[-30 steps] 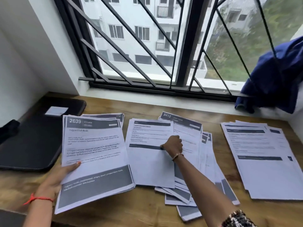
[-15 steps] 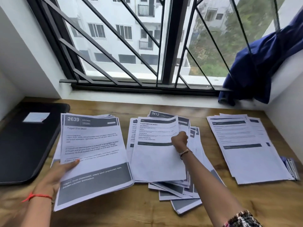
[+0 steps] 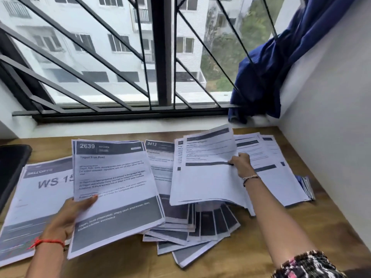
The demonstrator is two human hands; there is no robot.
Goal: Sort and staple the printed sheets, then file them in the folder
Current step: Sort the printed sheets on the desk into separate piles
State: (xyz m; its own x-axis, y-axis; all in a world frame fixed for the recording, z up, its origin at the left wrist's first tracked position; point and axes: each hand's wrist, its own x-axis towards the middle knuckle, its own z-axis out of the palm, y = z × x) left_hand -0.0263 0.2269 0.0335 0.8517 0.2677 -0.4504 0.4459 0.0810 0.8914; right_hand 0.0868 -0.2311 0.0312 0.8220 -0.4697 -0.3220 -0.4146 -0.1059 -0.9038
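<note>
Printed sheets lie fanned on the wooden desk. Since the earlier frame, the right hand has carried its pinched sheet rightward toward the right-hand pile, uncovering the "3412" page. The left hand grips a stack headed "2639 KITCHEN, Yogurt Fruit Bowl", thumb on top.

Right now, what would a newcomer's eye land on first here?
Printed sheets cover the wooden desk. The left hand holds up the 2639 stack at front left, and the right hand lifts a few sheets off the fanned middle pile. A blue cloth hangs on the window grille at right.
</note>
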